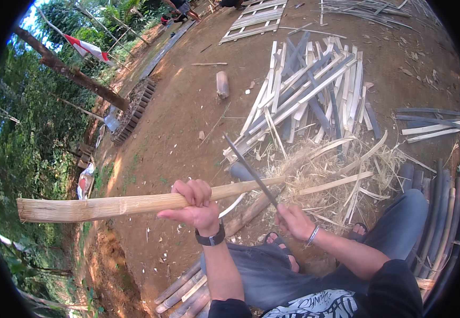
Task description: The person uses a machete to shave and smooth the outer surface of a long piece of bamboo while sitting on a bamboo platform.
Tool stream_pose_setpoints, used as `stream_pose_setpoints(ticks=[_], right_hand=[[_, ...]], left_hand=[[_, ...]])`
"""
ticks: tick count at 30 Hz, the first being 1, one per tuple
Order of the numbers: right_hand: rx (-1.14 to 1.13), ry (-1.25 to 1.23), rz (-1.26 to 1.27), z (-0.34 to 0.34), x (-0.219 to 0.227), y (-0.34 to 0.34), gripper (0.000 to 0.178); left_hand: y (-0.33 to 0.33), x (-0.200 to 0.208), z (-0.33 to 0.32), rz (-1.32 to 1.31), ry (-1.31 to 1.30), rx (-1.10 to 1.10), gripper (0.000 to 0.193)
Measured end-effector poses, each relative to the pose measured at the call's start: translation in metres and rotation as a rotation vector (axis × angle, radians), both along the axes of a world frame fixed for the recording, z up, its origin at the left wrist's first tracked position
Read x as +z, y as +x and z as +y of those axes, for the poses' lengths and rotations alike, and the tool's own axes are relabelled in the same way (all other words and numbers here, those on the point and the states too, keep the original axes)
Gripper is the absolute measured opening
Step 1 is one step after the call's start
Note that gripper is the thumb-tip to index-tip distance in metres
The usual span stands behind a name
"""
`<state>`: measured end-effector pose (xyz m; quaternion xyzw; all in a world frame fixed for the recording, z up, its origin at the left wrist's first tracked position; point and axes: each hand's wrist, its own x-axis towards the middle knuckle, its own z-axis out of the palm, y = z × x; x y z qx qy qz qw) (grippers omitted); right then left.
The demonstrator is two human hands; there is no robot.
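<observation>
A long pale bamboo slat [108,206] runs from the left side toward the pile of shavings, and my left hand [195,204] grips it near its middle, fingers curled over the top. My right hand [293,221] is closed around the handle of a long machete [252,172], the handle itself mostly hidden by my fingers. Its dark, narrow blade slants up and left, crossing the slat toward the far end. Just below the slat lies a round brown log [251,213], close to my feet.
Curly shavings [346,169] cover the ground ahead on the right. Beyond them lies a heap of split bamboo strips [315,85]. Dark bamboo poles [442,222] line my right side. A short log piece [222,85] and a slatted bamboo frame [255,20] lie farther off; a person [184,8] is in the distance.
</observation>
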<state>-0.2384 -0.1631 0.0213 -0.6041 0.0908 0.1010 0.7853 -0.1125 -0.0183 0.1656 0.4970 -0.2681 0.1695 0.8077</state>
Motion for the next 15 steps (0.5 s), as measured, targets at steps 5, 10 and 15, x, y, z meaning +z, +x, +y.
stream_pose_setpoints(ticks=[5, 10, 15], right_hand=[[-0.001, 0.133, 0.054, 0.054, -0.005, -0.010, 0.071], [-0.082, -0.039, -0.072, 0.051, -0.058, -0.005, 0.068], [-0.137, -0.043, -0.066, 0.056, -0.033, -0.012, 0.067]], left_hand=[[0.000, -0.004, 0.010, 0.023, -0.005, -0.013, 0.073], [-0.006, -0.003, 0.009, -0.046, -0.004, -0.131, 0.072], [-0.015, -0.009, 0.009, -0.122, 0.052, -0.219, 0.071]])
